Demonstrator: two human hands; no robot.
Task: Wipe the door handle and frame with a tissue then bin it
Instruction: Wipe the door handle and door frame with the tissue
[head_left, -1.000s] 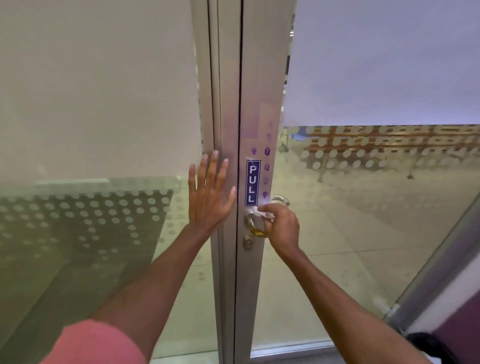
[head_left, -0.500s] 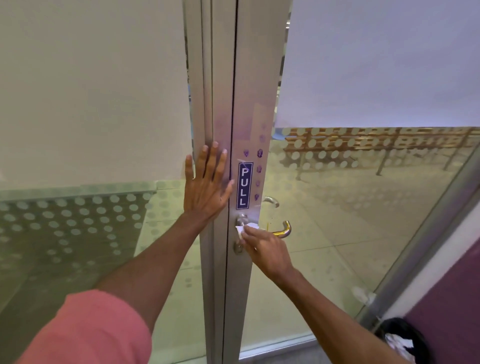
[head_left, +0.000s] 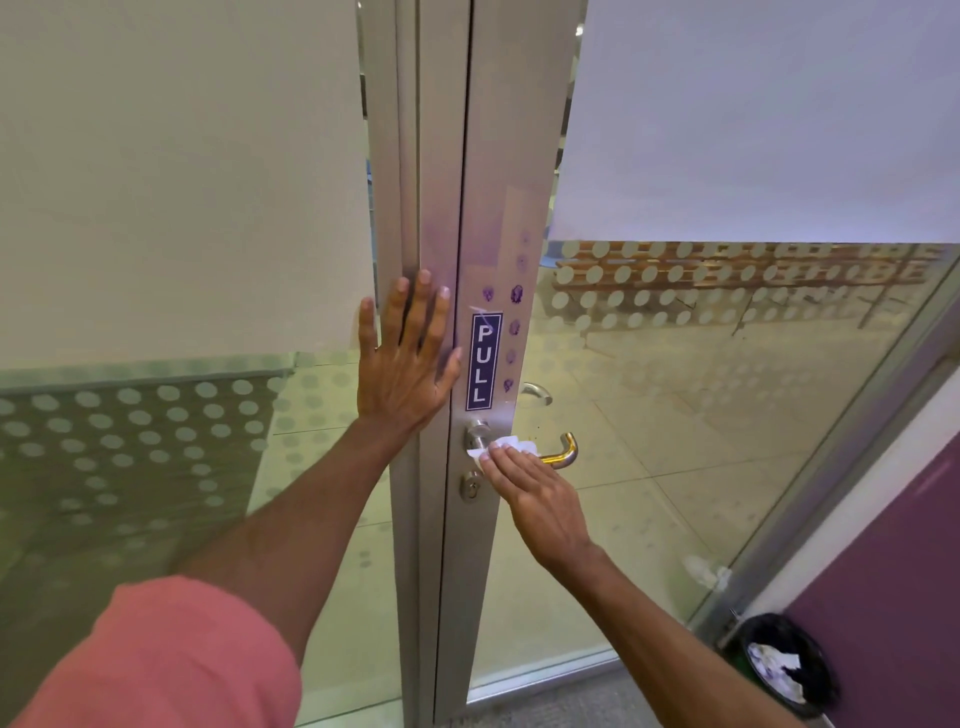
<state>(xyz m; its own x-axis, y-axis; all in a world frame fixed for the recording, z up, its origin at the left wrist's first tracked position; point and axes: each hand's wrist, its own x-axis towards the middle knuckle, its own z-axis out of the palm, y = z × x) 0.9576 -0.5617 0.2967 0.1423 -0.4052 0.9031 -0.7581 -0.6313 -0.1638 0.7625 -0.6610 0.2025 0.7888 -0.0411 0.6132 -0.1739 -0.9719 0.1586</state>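
Observation:
A metal lever door handle (head_left: 563, 451) sticks out to the right from the aluminium door frame (head_left: 493, 182). My right hand (head_left: 537, 499) presses a white tissue (head_left: 511, 446) onto the handle close to its round base, covering the inner part of the lever. My left hand (head_left: 408, 358) lies flat with fingers spread on the frame's left post, beside a blue PULL sticker (head_left: 483, 361). Purple fingerprint smudges (head_left: 514, 327) dot the frame right of the sticker. A black bin (head_left: 787, 662) with crumpled paper inside stands on the floor at the lower right.
A keyhole cylinder (head_left: 470, 487) sits below the handle. Frosted, dotted glass panels (head_left: 727, 364) flank the frame on both sides. A purple wall (head_left: 893, 582) rises behind the bin. Grey carpet (head_left: 561, 701) runs along the door's bottom edge.
My right hand has dropped from the top of the handle base to the lever, and the tissue now sits along the lever. The view has shifted, and the bin has come into sight.

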